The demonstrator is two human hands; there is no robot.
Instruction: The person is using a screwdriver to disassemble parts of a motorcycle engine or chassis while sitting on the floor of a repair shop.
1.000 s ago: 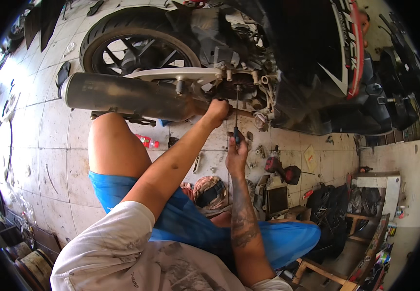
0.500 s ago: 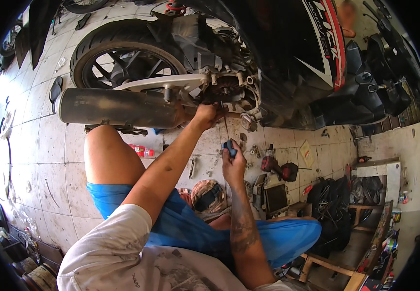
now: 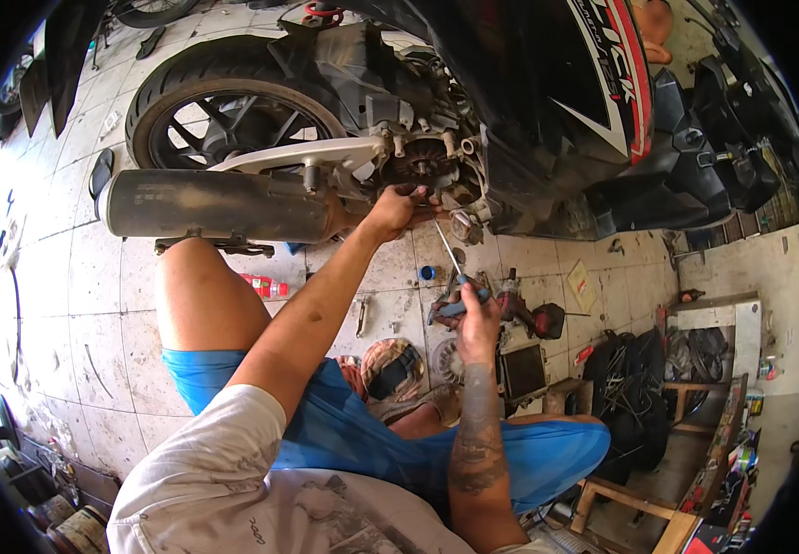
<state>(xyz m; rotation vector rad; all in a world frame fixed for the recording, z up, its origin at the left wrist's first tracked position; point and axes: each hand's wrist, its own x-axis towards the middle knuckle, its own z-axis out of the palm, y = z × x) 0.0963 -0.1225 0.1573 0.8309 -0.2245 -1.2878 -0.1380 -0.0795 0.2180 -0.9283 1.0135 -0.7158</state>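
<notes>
One drill (image 3: 513, 305) flanks right fingers (image 3: 470, 304) gripping screwdriver (image 3: 464, 280); left fingers (image 3: 407, 191) near muffler (image 3: 219, 207), hold unclear.

The person (image 3: 279, 360) is wearing a smudged white printed T-shirt (image 3: 201, 457) and blue shorts (image 3: 353, 439); dark tattoos (image 3: 477, 466) are marking the right forearm (image 3: 480, 406).

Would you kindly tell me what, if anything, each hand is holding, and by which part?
The right hand holds a screwdriver by its handle. Whether the left hand, beside the opened engine, grips anything cannot be told.
</notes>
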